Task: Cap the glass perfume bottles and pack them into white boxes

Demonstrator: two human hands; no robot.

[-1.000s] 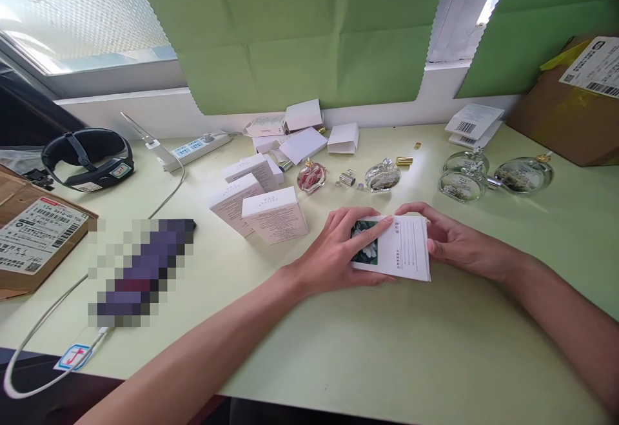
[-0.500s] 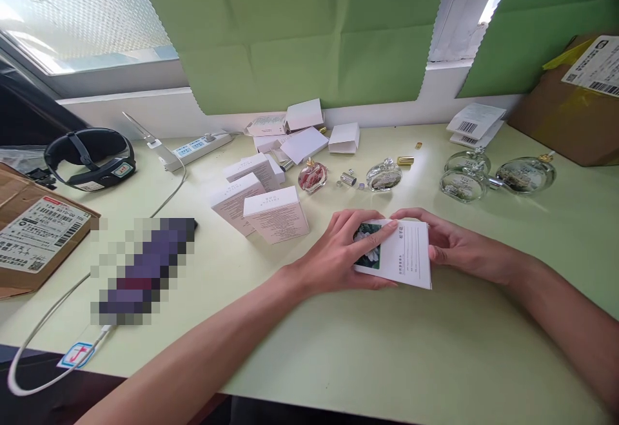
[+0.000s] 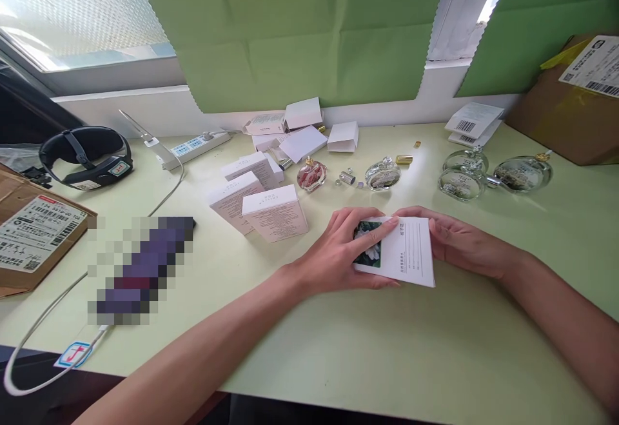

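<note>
A white perfume box [image 3: 414, 254] with a white-flower picture lies between my two hands, low over the table. My left hand [image 3: 355, 244] is closed round its left part, fingers stretched across the printed face and thumb along the near edge. At the far right corner, my right hand [image 3: 464, 241] pinches the box, thumb at the end and fingers partly hidden behind it. Beyond the hands stand a red-filled perfume bottle [image 3: 311, 176] and a clear one [image 3: 382, 176]. A silver cap [image 3: 347, 178] lies between them. To the left, several white boxes [image 3: 275, 215] stand upright.
Opened cartons [image 3: 304, 144] are heaped near the wall. More perfume bottles [image 3: 523, 175] sit at the right, before a cardboard box [image 3: 556, 106]. On the left are a pixelated phone [image 3: 145, 267] with its cable, a power strip [image 3: 193, 148], a black headset [image 3: 87, 157] and another cardboard box [image 3: 33, 231].
My right thumb has slid from the middle of the box's right end up to its far corner. The box has turned slightly, while my left hand keeps its hold.
</note>
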